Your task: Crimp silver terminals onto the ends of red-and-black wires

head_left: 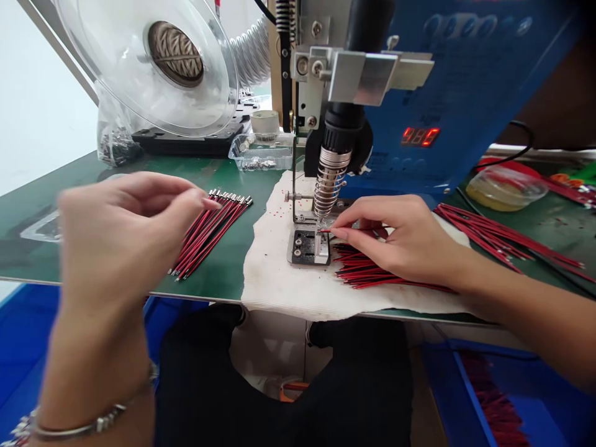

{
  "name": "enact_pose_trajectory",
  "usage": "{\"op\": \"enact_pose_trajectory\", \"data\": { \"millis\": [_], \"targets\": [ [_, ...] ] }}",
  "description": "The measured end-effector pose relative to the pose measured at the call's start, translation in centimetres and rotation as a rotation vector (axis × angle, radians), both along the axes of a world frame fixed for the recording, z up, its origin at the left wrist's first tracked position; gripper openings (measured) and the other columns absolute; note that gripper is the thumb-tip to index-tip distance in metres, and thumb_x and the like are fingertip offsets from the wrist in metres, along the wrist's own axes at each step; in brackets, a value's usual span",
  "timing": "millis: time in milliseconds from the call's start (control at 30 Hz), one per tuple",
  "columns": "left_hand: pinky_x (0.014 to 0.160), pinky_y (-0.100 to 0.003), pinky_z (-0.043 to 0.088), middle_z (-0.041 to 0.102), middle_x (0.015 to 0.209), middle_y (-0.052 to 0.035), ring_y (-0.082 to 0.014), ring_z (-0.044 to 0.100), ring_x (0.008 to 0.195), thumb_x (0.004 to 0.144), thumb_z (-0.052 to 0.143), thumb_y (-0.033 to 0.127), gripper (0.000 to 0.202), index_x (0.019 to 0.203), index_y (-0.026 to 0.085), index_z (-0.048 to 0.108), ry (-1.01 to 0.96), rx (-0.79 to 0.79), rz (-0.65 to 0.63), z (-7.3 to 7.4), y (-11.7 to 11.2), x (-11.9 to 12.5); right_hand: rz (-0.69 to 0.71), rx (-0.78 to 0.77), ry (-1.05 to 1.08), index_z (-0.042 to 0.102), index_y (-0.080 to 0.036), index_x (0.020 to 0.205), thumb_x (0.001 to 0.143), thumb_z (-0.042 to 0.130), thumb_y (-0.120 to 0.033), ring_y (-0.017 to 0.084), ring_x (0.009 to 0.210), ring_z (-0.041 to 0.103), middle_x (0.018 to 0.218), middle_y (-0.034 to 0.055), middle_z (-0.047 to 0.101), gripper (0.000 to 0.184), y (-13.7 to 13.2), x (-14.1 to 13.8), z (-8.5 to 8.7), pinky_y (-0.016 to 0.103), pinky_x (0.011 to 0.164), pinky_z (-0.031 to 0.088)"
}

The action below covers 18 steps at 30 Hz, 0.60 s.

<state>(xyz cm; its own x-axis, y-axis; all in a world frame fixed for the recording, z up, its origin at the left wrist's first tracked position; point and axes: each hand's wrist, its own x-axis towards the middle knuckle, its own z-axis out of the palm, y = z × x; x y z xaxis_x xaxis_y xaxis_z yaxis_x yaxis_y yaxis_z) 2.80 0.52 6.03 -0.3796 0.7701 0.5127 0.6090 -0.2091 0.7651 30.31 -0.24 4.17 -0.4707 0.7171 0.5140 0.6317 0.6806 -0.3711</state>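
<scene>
My right hand (395, 239) pinches a thin red wire (325, 231) between thumb and finger, with the wire's end at the small metal fixture (321, 247). Straight above it hangs the spring-wrapped tip of a soldering head (332, 177). A pile of red and black wires (358, 270) lies under and beside that hand. My left hand (135, 226), slightly blurred, is raised with its fingertips pressed together; what they hold, if anything, does not show clearly. Just beyond it, a neat row of red and black wires with metal ends (216, 230) lies on the green table.
A beige cloth (274, 292) lies under the fixture. Behind stands a blue machine (465, 118) with a red display. At back left are a clear reel (121, 62) and a plastic tray (261, 158). More wires (493, 239) lie at right. Blue bins (540, 397) sit below the table.
</scene>
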Motion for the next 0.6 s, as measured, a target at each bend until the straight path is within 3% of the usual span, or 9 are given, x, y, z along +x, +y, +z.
{"op": "enact_pose_trajectory", "data": {
  "millis": [67, 167, 267, 400, 533, 600],
  "targets": [
    [0.047, -0.022, 0.033, 0.067, 0.059, 0.0011, -0.0063, 0.044, 0.048, 0.073, 0.074, 0.02, 0.006, 0.073, 0.015, 0.077, -0.169, 0.02, -0.116, -0.3, -1.3, 3.7, 0.0, -0.016, -0.006, 0.072, -0.019, 0.09, 0.091, 0.063, -0.022, 0.01, 0.064, 0.06, 0.08, -0.0003, 0.073, 0.01, -0.1, -0.1, -0.1, 0.025, 0.056, 0.043],
    [0.051, -0.023, 0.04, 0.073, 0.071, -0.0009, -0.0078, 0.051, 0.051, 0.08, 0.073, 0.025, 0.009, 0.08, 0.018, 0.078, -0.376, 0.015, -0.341, -1.8, -1.6, 6.4, -0.034, -0.018, -0.033, 0.071, -0.02, 0.091, 0.093, 0.062, -0.025, 0.011, 0.064, 0.06, 0.083, 0.0001, 0.073, 0.011, -0.2, -0.3, -0.2, 0.026, 0.06, 0.044],
    [0.052, -0.023, 0.042, 0.069, 0.068, 0.0002, -0.0093, 0.051, 0.052, 0.084, 0.071, 0.03, 0.013, 0.088, 0.022, 0.08, -0.415, -0.024, -0.45, -3.3, -1.0, 7.1, -0.073, -0.014, -0.029, 0.071, -0.021, 0.09, 0.094, 0.061, -0.027, 0.013, 0.065, 0.061, 0.083, 0.0009, 0.073, 0.012, -0.2, -0.4, -0.3, 0.027, 0.061, 0.045],
    [0.054, -0.022, 0.044, 0.06, 0.058, 0.0015, -0.0092, 0.05, 0.052, 0.085, 0.071, 0.03, 0.012, 0.088, 0.023, 0.08, -0.419, -0.111, -0.477, -4.2, -0.9, 7.3, -0.075, -0.006, -0.027, 0.07, -0.02, 0.091, 0.094, 0.061, -0.027, 0.012, 0.067, 0.061, 0.083, 0.0002, 0.073, 0.012, -0.2, -0.5, -0.3, 0.026, 0.06, 0.043],
    [0.048, -0.022, 0.038, 0.067, 0.072, 0.0, -0.0081, 0.047, 0.053, 0.085, 0.073, 0.034, 0.017, 0.097, 0.027, 0.081, -0.399, -0.178, -0.51, -4.4, -1.2, 7.0, -0.079, -0.027, -0.024, 0.07, -0.019, 0.091, 0.095, 0.061, -0.026, 0.011, 0.068, 0.061, 0.083, -0.0001, 0.072, 0.012, -0.3, -0.6, -0.2, 0.025, 0.061, 0.042],
    [0.051, -0.022, 0.04, 0.072, 0.083, -0.0017, -0.0099, 0.053, 0.059, 0.086, 0.072, 0.036, 0.021, 0.103, 0.028, 0.08, -0.397, -0.205, -0.557, -4.6, -1.2, 6.8, -0.078, -0.044, -0.017, 0.069, -0.019, 0.091, 0.095, 0.061, -0.026, 0.011, 0.067, 0.06, 0.083, 0.0001, 0.072, 0.012, -0.4, -0.6, -0.2, 0.025, 0.062, 0.042]
  ]
}}
